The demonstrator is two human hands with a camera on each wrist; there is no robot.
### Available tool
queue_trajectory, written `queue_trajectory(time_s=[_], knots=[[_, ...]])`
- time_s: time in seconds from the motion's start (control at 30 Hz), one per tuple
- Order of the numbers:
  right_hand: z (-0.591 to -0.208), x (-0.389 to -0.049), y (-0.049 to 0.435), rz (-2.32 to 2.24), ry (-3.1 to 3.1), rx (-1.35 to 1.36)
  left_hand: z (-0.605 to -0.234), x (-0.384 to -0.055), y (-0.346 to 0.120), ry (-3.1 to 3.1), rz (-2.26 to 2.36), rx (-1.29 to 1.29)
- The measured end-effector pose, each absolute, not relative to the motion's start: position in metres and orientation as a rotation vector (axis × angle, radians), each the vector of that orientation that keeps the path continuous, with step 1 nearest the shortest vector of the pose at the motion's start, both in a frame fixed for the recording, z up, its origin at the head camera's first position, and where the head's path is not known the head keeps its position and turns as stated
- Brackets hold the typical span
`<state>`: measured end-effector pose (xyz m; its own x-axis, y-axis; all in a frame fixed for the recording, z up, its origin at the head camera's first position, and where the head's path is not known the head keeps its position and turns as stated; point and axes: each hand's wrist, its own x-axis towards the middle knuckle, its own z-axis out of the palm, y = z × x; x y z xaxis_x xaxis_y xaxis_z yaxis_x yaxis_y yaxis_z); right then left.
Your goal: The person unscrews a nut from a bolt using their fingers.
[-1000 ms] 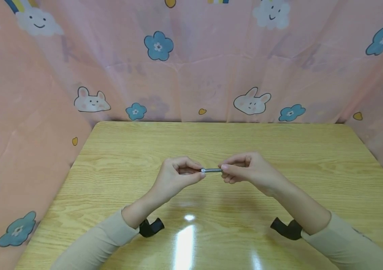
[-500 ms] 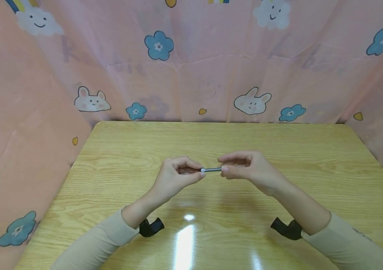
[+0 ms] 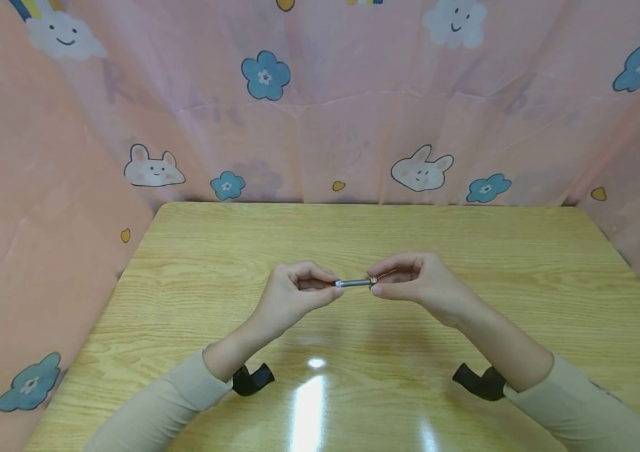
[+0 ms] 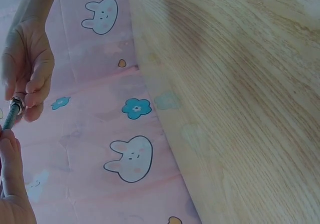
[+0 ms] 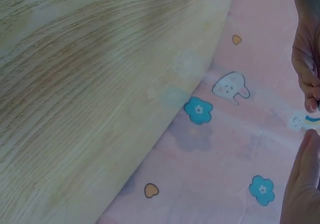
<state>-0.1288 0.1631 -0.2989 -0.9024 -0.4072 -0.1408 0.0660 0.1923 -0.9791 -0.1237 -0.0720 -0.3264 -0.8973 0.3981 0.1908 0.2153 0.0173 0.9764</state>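
Note:
A thin silver bolt (image 3: 356,283) is held level above the table, between both hands. My left hand (image 3: 297,292) pinches its left end between thumb and fingers, which cover most of that end. At the right end of the bolt sits a small metal nut (image 3: 373,280), seen more closely in the left wrist view as a shiny nut (image 4: 17,104) on the threads. My right hand (image 3: 424,285) has its thumb and index fingertips on either side of the nut. In the right wrist view the bolt is mostly out of frame.
A wood-grain table (image 3: 229,238) lies under the hands, with bright light reflections near its front. A pink patterned cloth (image 3: 320,138) hangs behind and at both sides. Black straps or mounts (image 3: 253,380) show at both wrists.
My right thumb and index finger have shifted around the bolt's right end, so the nut now shows between them. My left hand stays in place on the bolt.

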Motion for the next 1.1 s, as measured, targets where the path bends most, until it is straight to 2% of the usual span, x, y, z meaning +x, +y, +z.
queue_trajectory(time_s=[1.1], knots=[[-0.3002, -0.1302, 0.1640, -1.742, 2.126, -0.320, -0.3274, -0.1236, -0.0730, 2.128, 2.022, 0.662]])
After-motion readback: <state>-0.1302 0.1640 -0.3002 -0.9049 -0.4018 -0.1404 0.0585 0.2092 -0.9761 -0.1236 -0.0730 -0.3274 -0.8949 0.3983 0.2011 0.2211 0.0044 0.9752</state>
